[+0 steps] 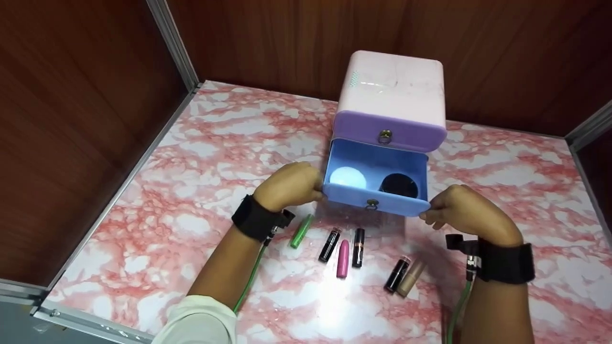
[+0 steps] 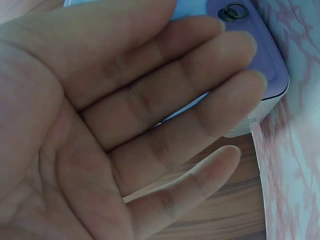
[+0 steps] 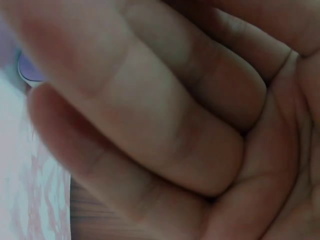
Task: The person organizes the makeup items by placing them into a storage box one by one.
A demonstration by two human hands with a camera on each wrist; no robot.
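Observation:
A pale pink cabinet has its blue lower drawer pulled out toward me. My left hand pinches the drawer's left front corner. In the left wrist view its fingers lie nearly straight across the drawer. At the right front corner, my right hand grips the drawer edge with thumb and fingers; the right wrist view has those fingers curled, hiding the contact. Inside the drawer sit a white round item and a black round item.
The purple upper drawer is closed. In front lie a green tube, a black lipstick, a pink tube, another black lipstick, a third black one and a tan tube. Wooden panels enclose the marbled table.

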